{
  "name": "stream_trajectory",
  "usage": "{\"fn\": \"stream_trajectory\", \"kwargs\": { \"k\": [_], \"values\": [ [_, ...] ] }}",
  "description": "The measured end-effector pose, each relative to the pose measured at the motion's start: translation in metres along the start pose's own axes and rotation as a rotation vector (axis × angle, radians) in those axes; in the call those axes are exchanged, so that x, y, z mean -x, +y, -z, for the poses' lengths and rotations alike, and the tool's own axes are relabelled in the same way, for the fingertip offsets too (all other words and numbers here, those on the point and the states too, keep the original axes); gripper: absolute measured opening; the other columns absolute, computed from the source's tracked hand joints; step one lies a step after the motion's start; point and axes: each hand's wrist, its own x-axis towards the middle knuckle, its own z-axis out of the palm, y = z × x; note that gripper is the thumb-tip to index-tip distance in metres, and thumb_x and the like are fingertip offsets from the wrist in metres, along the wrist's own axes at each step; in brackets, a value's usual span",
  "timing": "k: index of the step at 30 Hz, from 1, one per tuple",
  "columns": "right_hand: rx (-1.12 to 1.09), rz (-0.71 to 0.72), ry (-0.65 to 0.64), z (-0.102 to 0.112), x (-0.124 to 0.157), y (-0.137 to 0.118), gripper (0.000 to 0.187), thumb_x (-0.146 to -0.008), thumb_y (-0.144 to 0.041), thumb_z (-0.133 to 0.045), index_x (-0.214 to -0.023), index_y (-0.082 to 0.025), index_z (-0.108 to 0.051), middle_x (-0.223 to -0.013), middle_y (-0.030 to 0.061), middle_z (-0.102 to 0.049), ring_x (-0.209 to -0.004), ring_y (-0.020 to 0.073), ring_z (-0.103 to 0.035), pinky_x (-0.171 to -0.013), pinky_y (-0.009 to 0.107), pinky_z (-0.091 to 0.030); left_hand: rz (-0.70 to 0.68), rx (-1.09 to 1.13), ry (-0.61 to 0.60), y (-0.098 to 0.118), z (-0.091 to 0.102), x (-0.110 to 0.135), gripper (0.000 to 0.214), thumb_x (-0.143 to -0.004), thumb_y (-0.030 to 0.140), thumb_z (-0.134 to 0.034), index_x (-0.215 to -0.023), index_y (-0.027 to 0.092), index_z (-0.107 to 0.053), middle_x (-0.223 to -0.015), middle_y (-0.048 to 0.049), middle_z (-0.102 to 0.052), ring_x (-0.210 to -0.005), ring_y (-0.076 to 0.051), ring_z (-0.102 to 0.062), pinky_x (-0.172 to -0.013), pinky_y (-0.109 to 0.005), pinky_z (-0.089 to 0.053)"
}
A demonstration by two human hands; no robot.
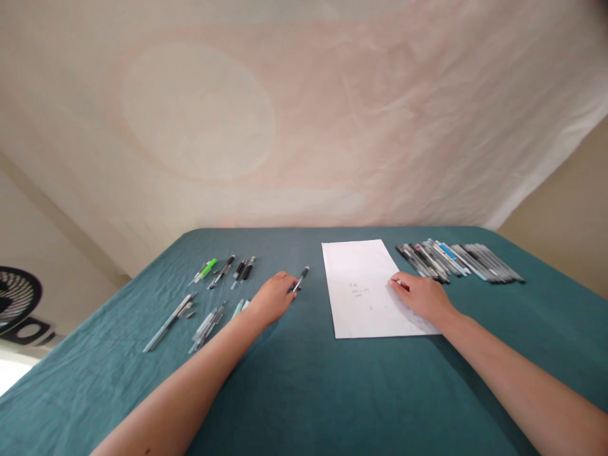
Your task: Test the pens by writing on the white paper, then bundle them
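Note:
My left hand (273,297) rests on the teal cloth with its fingers curled on a black and silver pen (301,278), whose tip points away to the right. My right hand (420,296) lies on the right side of a white sheet of paper (363,285), fingers bent down; something small and reddish shows at its fingertips, too small to name. A few faint marks are written near the middle of the sheet.
The table (304,380) is covered in teal cloth. Several pens lie in a row at the right (458,259). More pens lie at the left, one green (208,269), others black (242,271) or clear (206,326). A fan (16,297) stands at far left.

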Motion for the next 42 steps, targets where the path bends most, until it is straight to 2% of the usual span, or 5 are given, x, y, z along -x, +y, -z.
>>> {"fn": "stream_trajectory", "kwargs": {
  "k": [12,18,27,37,42],
  "values": [
    [0.004,0.008,0.000,0.002,0.000,-0.001,0.027,-0.087,-0.041,-0.043,-0.094,-0.028,-0.066,-0.073,-0.0020,-0.071,-0.063,0.0165,-0.063,-0.053,0.025,-0.032,-0.072,0.079,-0.142,0.030,0.005,0.012,0.021,-0.077,0.017,-0.054,-0.097,0.022,-0.057,-0.089,-0.0031,-0.061,-0.082,-0.019,-0.058,-0.070,-0.025,-0.042],
    [0.000,0.011,-0.002,0.002,0.000,-0.001,0.028,-0.087,-0.041,-0.041,-0.094,-0.029,-0.066,-0.074,-0.0018,-0.071,-0.065,0.0169,-0.063,-0.053,0.024,-0.032,0.028,0.067,-0.161,0.026,0.006,0.014,0.038,-0.075,0.019,-0.057,-0.111,0.022,-0.046,-0.081,-0.0020,-0.061,-0.077,-0.020,-0.060,-0.063,-0.025,-0.040],
    [0.009,0.005,-0.011,0.003,0.000,-0.001,0.028,-0.088,-0.041,-0.041,-0.094,-0.029,-0.065,-0.074,-0.0022,-0.071,-0.064,0.0167,-0.063,-0.053,0.024,-0.031,0.147,-0.105,-0.183,0.019,0.012,0.014,0.026,-0.075,0.013,-0.050,-0.100,0.018,-0.046,-0.085,-0.0089,-0.064,-0.077,-0.021,-0.063,-0.063,-0.026,-0.041],
    [0.005,0.006,0.000,0.002,-0.001,-0.001,0.028,-0.087,-0.041,-0.042,-0.094,-0.028,-0.066,-0.074,-0.0019,-0.071,-0.062,0.0162,-0.063,-0.053,0.024,-0.031,0.126,-0.265,-0.212,0.024,0.019,0.018,0.020,-0.080,0.014,-0.044,-0.098,0.020,-0.051,-0.093,-0.0103,-0.064,-0.083,-0.024,-0.063,-0.068,-0.030,-0.045],
    [0.014,0.005,-0.001,0.001,-0.001,-0.001,0.027,-0.087,-0.041,-0.042,-0.094,-0.029,-0.065,-0.074,-0.0021,-0.071,-0.063,0.0165,-0.063,-0.052,0.024,-0.031,0.144,-0.313,-0.239,0.028,0.020,0.020,0.015,-0.083,0.026,-0.050,-0.095,0.018,-0.055,-0.098,-0.0122,-0.062,-0.088,-0.025,-0.062,-0.073,-0.034,-0.046]
  ]
}}
